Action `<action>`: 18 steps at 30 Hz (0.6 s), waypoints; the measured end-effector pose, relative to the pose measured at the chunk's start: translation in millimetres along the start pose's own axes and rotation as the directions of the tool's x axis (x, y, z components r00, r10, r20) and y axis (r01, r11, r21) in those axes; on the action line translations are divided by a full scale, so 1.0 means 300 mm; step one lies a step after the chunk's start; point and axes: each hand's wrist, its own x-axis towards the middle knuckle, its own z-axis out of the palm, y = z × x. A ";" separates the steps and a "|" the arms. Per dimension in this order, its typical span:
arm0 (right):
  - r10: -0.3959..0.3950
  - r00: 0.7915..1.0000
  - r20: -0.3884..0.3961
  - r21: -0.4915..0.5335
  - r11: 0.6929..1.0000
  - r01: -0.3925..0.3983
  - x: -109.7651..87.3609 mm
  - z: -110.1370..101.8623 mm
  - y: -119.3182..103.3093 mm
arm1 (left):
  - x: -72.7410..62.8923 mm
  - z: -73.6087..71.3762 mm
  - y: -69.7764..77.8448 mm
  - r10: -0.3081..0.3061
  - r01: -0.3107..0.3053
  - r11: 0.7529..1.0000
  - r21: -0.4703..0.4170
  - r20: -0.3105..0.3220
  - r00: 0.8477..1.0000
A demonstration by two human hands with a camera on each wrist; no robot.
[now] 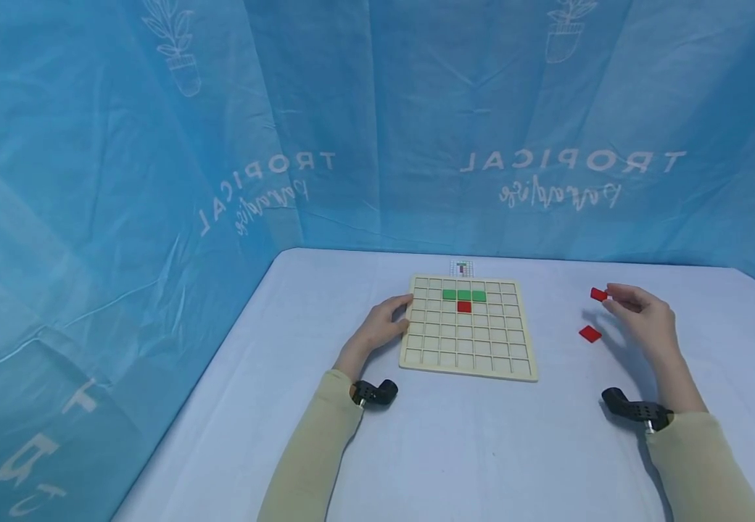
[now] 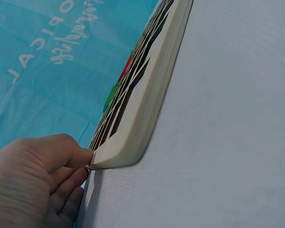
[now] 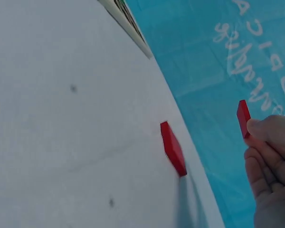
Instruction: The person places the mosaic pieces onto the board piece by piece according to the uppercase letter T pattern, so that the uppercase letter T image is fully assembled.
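My left hand (image 1: 379, 324) touches the left edge of a cream grid board (image 1: 468, 368), thumb and index finger apart along its rim. The board lies flat on the table. Three green square tiles (image 1: 464, 296) sit side by side in one of its upper rows, and a red tile (image 1: 464, 307) lies directly below the middle one. To the right of the board, my right hand (image 1: 643, 319) pinches a small red tile (image 3: 243, 118) by one edge, above the table. Another red tile (image 1: 590, 333) rests on the cloth below and left of that hand.
A small printed pattern card (image 1: 461, 268) lies just behind the board, showing a green and red T-like shape. White cloth (image 1: 481, 449) covers the table. Blue curtains (image 1: 416, 203) with mirrored lettering enclose the back and left sides. Each wrist wears a black camera mount (image 1: 377, 392).
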 end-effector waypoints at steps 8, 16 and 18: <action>-0.026 0.999 0.042 0.068 0.997 0.023 0.029 0.065 -0.118 | -0.001 -0.007 0.000 0.007 -0.007 1.000 0.000 0.004 1.000; -0.242 0.970 0.020 0.123 0.964 0.237 0.234 0.349 -0.017 | 0.004 -0.006 -0.009 0.031 -0.031 0.999 0.009 0.007 0.999; -0.259 0.965 0.030 0.146 0.957 0.252 0.246 0.409 -0.042 | 0.005 -0.006 -0.006 0.027 -0.027 1.000 0.004 0.006 1.000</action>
